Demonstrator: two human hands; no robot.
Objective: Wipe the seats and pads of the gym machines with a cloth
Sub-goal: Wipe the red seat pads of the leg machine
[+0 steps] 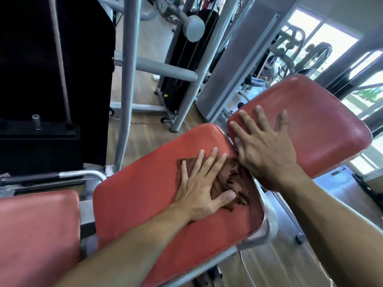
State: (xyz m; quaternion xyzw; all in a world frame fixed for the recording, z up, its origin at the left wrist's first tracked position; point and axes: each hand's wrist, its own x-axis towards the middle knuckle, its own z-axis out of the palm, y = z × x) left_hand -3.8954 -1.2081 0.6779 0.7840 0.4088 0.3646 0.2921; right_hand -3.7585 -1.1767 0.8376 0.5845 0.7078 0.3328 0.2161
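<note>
We pressed the cloth (230, 181) flat under our spread left hand (199, 183) on the seat pad (145, 195); our right hand (267, 148), fingers wide and empty, braced the back pad (323, 129). Even, overlapping strokes were advisable.

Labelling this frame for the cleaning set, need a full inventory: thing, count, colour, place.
red vinyl padded seat cushions: three, red; left, centre, upper right.
brown crumpled cloth: one, brown; on centre cushion, under left hand.
grey metal machine frame tubes: several, grey; behind cushions.
black weight stack housing: one, black; upper left.
wooden floor: tan; beneath machines.
windows: bright; upper right.
left hand: flat, pressing cloth.
right hand: flat, fingers spread, on upper right cushion.
</note>
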